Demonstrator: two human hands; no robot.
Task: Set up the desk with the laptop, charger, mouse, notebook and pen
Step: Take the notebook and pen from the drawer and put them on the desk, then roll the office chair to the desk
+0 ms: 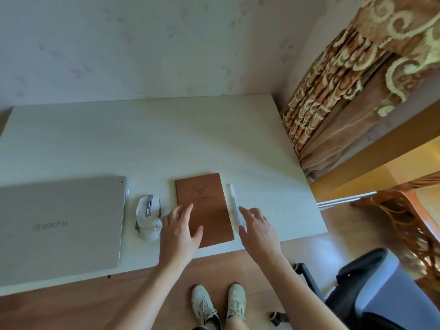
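Observation:
A closed silver laptop [59, 220] lies at the left of the white desk [147, 144]. Right of it sits a white mouse [148, 217], with a small white plug [127, 192] at the laptop's far right corner. A brown notebook [207, 201] with a deer emblem lies flat near the front edge. A white pen [234, 206] lies along its right side. My left hand [179, 232] hovers open over the notebook's left part, fingers spread. My right hand [258, 228] is open just right of the pen, holding nothing.
A patterned brown curtain [345, 86] hangs past the desk's right end. A black office chair [371, 289] stands at the lower right on the wooden floor. My feet in white shoes [219, 303] are below the desk's front edge. A wall runs behind the desk.

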